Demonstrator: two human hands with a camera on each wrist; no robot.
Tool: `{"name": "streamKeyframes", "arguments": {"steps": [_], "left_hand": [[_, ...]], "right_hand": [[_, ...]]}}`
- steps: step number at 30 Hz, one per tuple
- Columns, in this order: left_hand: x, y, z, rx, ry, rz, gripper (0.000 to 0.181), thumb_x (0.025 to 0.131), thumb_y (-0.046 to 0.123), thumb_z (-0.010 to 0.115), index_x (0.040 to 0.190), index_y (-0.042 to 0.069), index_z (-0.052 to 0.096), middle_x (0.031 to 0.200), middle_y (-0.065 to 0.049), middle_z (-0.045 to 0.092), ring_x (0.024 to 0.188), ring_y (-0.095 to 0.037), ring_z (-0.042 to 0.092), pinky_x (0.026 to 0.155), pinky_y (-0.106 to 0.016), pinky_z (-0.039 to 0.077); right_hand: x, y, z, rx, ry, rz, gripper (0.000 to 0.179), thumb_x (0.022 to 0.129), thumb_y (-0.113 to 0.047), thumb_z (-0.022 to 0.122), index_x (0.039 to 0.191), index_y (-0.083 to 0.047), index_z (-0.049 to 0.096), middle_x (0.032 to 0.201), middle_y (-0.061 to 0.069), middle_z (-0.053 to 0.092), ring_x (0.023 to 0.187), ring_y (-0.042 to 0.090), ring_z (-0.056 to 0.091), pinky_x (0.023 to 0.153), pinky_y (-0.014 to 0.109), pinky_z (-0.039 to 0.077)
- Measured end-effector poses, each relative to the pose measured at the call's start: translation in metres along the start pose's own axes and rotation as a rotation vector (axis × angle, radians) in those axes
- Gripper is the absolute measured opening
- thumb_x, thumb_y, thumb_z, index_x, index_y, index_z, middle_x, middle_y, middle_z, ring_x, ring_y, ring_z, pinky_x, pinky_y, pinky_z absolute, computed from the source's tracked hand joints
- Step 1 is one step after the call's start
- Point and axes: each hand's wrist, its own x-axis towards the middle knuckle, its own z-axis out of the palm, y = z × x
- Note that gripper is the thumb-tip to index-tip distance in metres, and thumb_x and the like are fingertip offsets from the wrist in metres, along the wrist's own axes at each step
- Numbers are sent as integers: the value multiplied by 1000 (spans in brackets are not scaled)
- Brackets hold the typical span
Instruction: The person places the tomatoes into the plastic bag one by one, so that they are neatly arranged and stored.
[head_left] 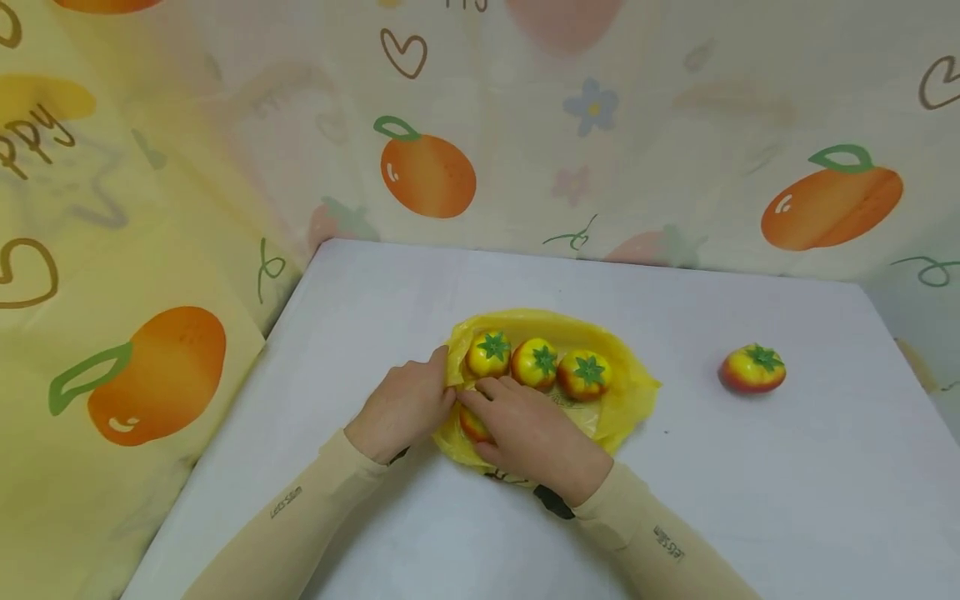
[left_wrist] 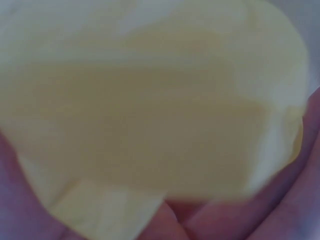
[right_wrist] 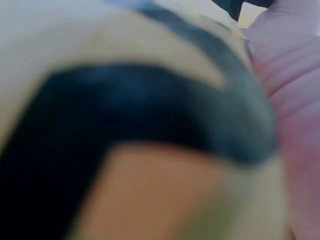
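Observation:
A yellow plastic bag point(head_left: 633, 392) lies spread open on the table, with three yellow-and-red persimmon-like fruits in a row inside it, one of them the fruit point(head_left: 585, 375) on the right. Each bears a green star-shaped leaf top. At the bag's left edge my left hand point(head_left: 408, 408) grips the plastic; a pale yellow fold point(left_wrist: 150, 140) fills the left wrist view. My right hand point(head_left: 536, 433) reaches over the bag's near side, its fingers and thumb round another fruit point(head_left: 472, 425), mostly hidden. Blurred bag plastic with black print point(right_wrist: 125, 105) fills much of the right wrist view.
One more persimmon-like fruit point(head_left: 752, 369) sits on the white table point(head_left: 750, 483), to the right of the bag. A fruit-printed cloth point(head_left: 510, 158) hangs behind the table, and a similar yellow one point(head_left: 165, 275) hangs along the left.

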Motion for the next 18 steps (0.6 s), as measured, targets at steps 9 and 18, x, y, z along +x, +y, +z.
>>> {"name": "streamKeyframes", "arguments": {"steps": [9, 18], "left_hand": [[-1, -2, 2, -4, 18, 12, 24, 96, 19, 58, 115, 5, 52, 71, -7, 59, 54, -20, 56, 48, -30, 44], [-1, 0, 0, -16, 20, 1, 25, 97, 19, 58, 117, 4, 53, 70, -7, 59, 54, -20, 55, 47, -30, 43]], "right_hand": [[-1, -2, 1, -13, 11, -1, 59, 90, -36, 74, 142, -19, 52, 122, -1, 58, 107, 17, 56, 98, 32, 52], [0, -2, -1, -8, -18, 16, 60, 91, -37, 73, 144, -19, 51, 125, 0, 59, 107, 17, 56, 98, 33, 52]]}}
